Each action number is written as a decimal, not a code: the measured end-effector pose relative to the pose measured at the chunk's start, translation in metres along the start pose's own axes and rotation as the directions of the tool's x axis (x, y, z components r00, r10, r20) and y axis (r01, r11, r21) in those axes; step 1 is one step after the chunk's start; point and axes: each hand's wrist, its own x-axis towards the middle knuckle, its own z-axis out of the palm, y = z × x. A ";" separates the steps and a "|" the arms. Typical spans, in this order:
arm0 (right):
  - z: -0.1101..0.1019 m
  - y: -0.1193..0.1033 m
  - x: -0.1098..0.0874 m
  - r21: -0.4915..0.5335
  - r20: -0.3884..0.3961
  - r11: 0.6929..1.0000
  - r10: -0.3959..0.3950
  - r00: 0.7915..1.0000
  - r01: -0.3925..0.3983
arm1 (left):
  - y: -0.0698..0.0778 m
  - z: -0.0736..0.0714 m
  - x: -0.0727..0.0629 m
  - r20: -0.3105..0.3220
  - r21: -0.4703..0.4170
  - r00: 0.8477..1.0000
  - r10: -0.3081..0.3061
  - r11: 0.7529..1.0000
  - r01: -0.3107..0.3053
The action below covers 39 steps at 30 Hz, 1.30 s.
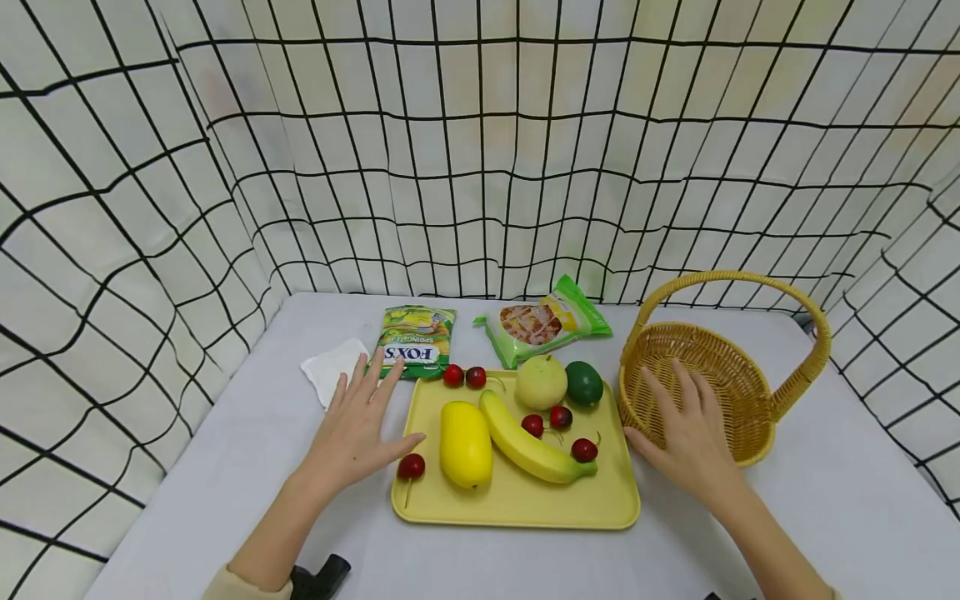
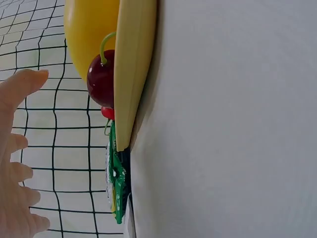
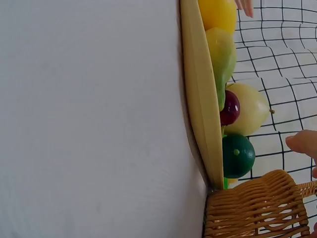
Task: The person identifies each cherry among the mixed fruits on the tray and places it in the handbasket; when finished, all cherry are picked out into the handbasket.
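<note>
My left hand (image 1: 356, 429) hovers with spread fingers over the left side of a yellow tray (image 1: 525, 507), its thumb overlapping a cherry (image 1: 410, 467) in the head view. On the tray lie a plump yellow fruit (image 1: 466, 446), a banana (image 1: 528, 446), a pale green round fruit (image 1: 541, 382), a dark green fruit (image 1: 583, 383) and several cherries. My right hand (image 1: 693, 442), fingers spread too, is in front of a wicker basket (image 1: 723, 354) with a tall handle, overlapping its near side. Neither hand holds anything.
Behind the tray lie a green FOX'S candy packet (image 1: 417, 342) and a green-edged snack bag (image 1: 543, 323). A white tissue (image 1: 330, 371) is at the left, partly behind my left hand. Black netting (image 1: 480, 176) over white cloth surrounds the white table (image 1: 330, 508).
</note>
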 end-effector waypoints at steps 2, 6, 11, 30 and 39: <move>0.002 -0.001 0.001 0.001 -0.017 1.000 -0.030 0.999 0.030 | -0.001 0.001 0.001 0.026 -0.034 1.000 -0.016 0.999 0.017; 0.006 -0.004 0.002 0.030 -0.033 0.996 -0.080 0.996 0.081 | -0.008 0.005 0.002 0.070 -0.085 0.996 -0.056 0.994 0.062; 0.012 -0.009 0.002 0.055 -0.070 0.984 -0.167 0.983 0.171 | -0.015 0.014 0.002 0.130 -0.177 0.987 -0.092 0.977 0.115; 0.029 -0.034 0.001 0.107 0.046 0.960 -0.264 0.963 0.258 | -0.021 0.048 -0.008 0.183 -0.244 0.977 -0.105 0.958 0.148; 0.033 -0.042 -0.002 0.222 0.075 0.941 -0.277 0.958 0.255 | -0.025 0.056 -0.010 0.139 -0.282 0.990 0.010 0.959 0.030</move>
